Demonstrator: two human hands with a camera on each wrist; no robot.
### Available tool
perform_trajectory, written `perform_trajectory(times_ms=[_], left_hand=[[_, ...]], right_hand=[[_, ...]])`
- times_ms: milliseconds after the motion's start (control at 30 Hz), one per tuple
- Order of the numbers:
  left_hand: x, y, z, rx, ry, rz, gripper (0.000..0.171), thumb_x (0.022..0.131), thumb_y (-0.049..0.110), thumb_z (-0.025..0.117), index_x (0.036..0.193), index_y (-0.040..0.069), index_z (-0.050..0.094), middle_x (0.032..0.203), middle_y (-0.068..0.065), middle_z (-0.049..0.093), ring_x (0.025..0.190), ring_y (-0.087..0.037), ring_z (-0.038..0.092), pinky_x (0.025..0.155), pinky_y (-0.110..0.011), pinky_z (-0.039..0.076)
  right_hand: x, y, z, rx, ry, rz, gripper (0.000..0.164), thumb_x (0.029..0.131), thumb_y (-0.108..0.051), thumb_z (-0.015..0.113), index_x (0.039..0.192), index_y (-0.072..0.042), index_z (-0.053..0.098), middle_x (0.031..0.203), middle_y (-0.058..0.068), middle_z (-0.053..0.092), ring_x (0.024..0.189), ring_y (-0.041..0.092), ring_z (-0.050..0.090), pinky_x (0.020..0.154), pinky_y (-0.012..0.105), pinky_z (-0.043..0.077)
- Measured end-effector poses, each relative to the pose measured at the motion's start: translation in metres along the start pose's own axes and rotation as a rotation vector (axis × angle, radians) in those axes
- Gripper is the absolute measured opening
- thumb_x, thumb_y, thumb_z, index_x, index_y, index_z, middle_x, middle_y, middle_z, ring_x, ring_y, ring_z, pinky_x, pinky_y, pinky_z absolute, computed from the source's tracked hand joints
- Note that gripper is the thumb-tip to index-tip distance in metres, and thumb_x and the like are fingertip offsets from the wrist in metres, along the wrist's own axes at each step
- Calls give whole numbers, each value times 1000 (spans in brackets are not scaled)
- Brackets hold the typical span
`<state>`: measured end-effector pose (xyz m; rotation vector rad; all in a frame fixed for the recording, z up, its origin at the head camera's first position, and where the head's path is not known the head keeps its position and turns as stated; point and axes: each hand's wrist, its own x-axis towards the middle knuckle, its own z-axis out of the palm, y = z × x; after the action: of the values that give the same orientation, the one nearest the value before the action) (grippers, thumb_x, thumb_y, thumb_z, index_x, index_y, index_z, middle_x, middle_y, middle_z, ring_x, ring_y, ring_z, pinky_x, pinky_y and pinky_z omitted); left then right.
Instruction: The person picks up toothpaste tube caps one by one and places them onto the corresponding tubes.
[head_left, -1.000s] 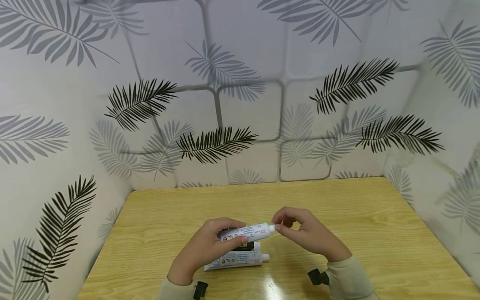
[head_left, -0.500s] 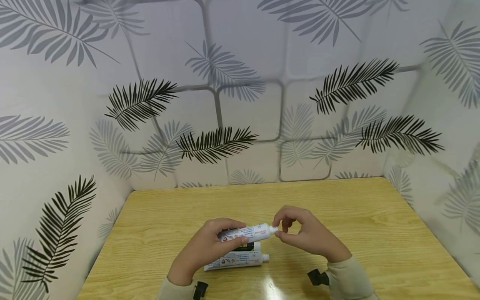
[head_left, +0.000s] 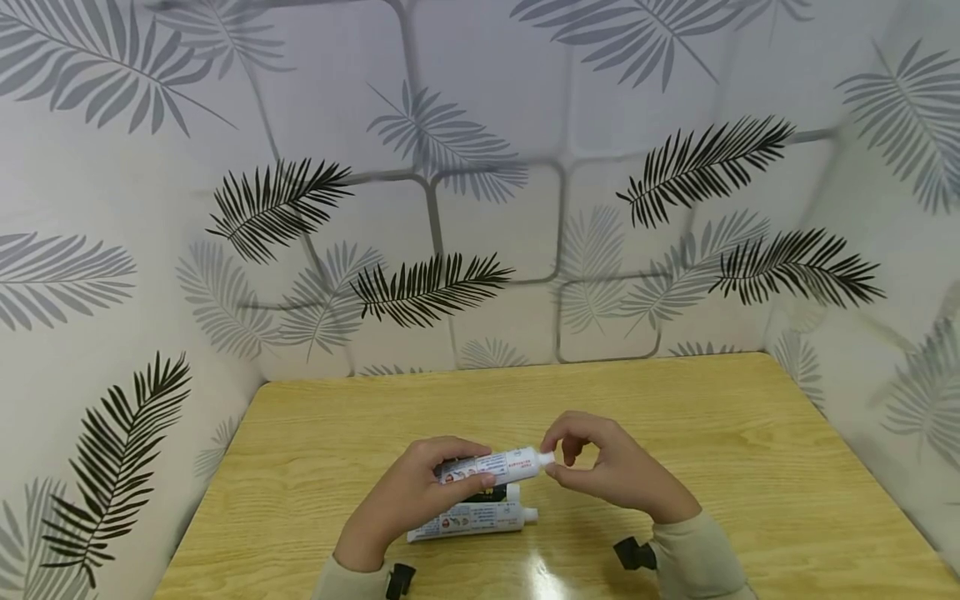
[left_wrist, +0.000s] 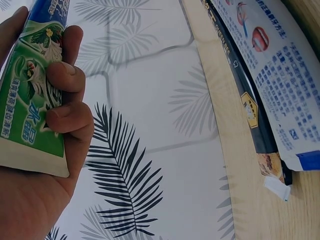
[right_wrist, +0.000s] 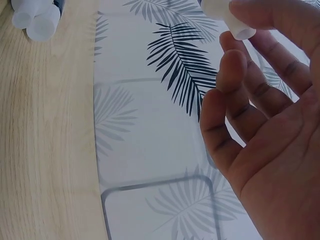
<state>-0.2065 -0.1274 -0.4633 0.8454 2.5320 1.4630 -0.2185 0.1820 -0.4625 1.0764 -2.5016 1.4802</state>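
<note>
My left hand [head_left: 416, 492] grips a white toothpaste tube [head_left: 517, 463] by its body, above the table and tilted slightly up toward its capped end on the right. In the left wrist view, this tube's other side [left_wrist: 30, 100] is green and blue, with my fingers curled over its edge. My right hand [head_left: 618, 467] pinches the small white cap [head_left: 547, 457] between thumb and fingertips; the cap [right_wrist: 241, 29] is at the tube's end. Just in front of the held tube lie a black toothpaste tube [head_left: 495, 493], partly hidden, and another white toothpaste tube [head_left: 480, 520].
The wood-grain table [head_left: 675, 400] extends on all sides of the hands. A pale wall covering [head_left: 495, 325] with leaf prints stands at its back and sides. Both lying tubes have their caps [right_wrist: 42, 22] pointing right.
My right thumb and fingertips have shifted slightly around the cap. The left hand and its tube have stayed nearly still, and the lying tubes have not moved.
</note>
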Motion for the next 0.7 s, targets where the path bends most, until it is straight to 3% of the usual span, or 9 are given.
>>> perform_trajectory(times_ms=[700], left_hand=[[0, -2, -2, 10, -8, 7, 36, 95, 48, 78, 125, 28, 78, 123, 10, 76, 92, -8, 71, 79, -27, 59]], right_hand=[[-1, 4, 0, 31, -84, 74, 10, 100, -22, 77, 109, -24, 75, 103, -4, 73, 75, 9, 55, 67, 29, 51]])
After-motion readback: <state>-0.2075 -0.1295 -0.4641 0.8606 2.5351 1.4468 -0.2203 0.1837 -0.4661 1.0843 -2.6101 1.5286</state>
